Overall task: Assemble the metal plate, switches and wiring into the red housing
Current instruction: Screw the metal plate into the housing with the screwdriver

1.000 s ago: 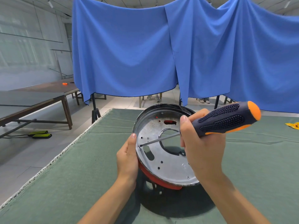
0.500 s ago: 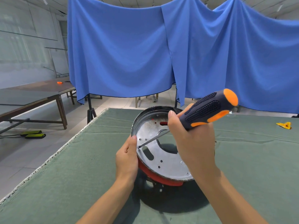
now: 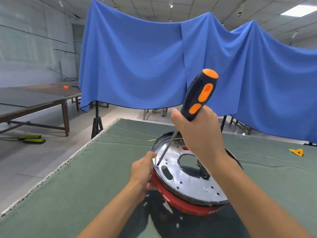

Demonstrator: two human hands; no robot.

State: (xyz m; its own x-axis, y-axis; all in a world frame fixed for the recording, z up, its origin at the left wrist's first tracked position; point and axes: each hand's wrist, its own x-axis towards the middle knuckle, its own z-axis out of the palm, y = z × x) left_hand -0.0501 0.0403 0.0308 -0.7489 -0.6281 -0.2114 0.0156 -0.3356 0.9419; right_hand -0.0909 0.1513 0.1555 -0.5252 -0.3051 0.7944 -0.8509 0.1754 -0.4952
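A round silver metal plate with several holes and a large cut-out sits in the red housing, tilted toward me on the green table. My left hand grips the housing's left rim, thumb on the plate's edge. My right hand holds a black and orange screwdriver nearly upright. Its shaft slants down to the left and its tip touches the plate near the left rim, beside my left thumb. A small black part lies at the cut-out's edge. No wiring is visible.
The green cloth table has its left edge close by. A yellow scrap lies far right. A blue curtain hangs behind on stands. Brown tables stand at the left, with an orange object on one.
My right hand has swung the screwdriver handle from lying rightward to nearly upright, with the tip staying near the plate's left rim. The housing now sits lower in view. My left hand keeps its grip.
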